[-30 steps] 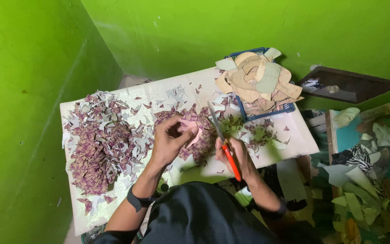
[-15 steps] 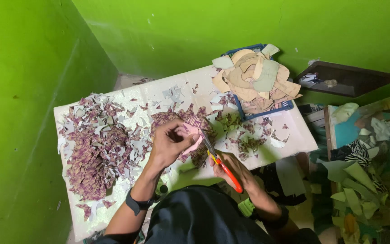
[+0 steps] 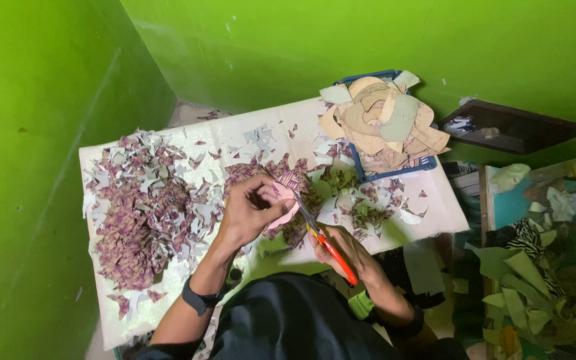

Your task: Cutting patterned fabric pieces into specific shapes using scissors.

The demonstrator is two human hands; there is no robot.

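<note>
My left hand (image 3: 251, 212) pinches a small pink paper piece (image 3: 284, 200) with a purple patterned top, held above the white board (image 3: 235, 137). My right hand (image 3: 343, 248) grips orange-handled scissors (image 3: 325, 244); their blades point up-left and meet the pink piece's right edge. A black band sits on my left wrist. Purple and white cut scraps lie right under both hands.
A big heap of purple patterned cuttings (image 3: 138, 217) covers the board's left part. A blue tray (image 3: 385, 127) piled with tan and pale green paper shapes stands at the back right. Green walls close in behind and to the left. Green scraps (image 3: 521, 280) lie on the floor at right.
My hands and the scissors have shifted slightly left along the board; the blades stay at the pink piece held in my left hand.
</note>
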